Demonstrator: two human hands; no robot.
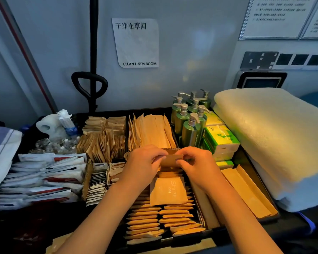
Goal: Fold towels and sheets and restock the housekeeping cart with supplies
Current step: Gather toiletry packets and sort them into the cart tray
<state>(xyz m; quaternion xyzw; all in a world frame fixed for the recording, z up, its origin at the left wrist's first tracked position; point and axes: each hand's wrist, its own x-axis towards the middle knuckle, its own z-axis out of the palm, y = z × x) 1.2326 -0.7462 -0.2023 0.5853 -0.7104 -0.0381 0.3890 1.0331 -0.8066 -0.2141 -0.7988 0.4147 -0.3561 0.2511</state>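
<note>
Over the cart tray point(246, 182), left hand point(141, 163) and right hand point(195, 162) each grip one flat kraft-brown sachet point(172, 160)

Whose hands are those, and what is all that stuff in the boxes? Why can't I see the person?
The camera sits on the person's head and looks down, so you only see their arms. The left hand and the right hand together pinch a small brown paper packet between their fingertips. Below is a black cart tray with compartments. It holds rows of flat brown paper packets, white sachets with red and dark stripes, green pump bottles with silver tops and green-and-white tissue packs. A thick folded cream towel lies to the right. The white paper sign on the wall reads "Clean Linen Room".
</note>
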